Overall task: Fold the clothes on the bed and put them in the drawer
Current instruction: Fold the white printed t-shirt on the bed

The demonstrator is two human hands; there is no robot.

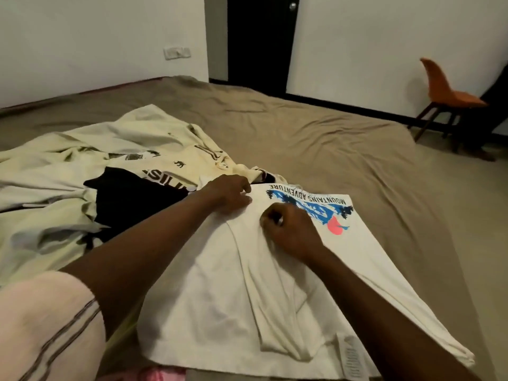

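A white T-shirt (220, 298) with a blue and pink "Mountains Adventure" print lies spread on the bed in front of me, one side folded over the middle. My left hand (229, 192) pinches the shirt's fabric at its far left part. My right hand (288, 229) grips a bunch of the folded fabric near the print. To the left lies a heap of cream clothes (82, 166) with a black garment (129, 199) on top. No drawer is in view.
The bed (316, 138) has a wrinkled brown sheet with open surface beyond and right of the shirt. An orange chair (445, 92) stands by the right wall. A dark door (261, 42) is behind the bed.
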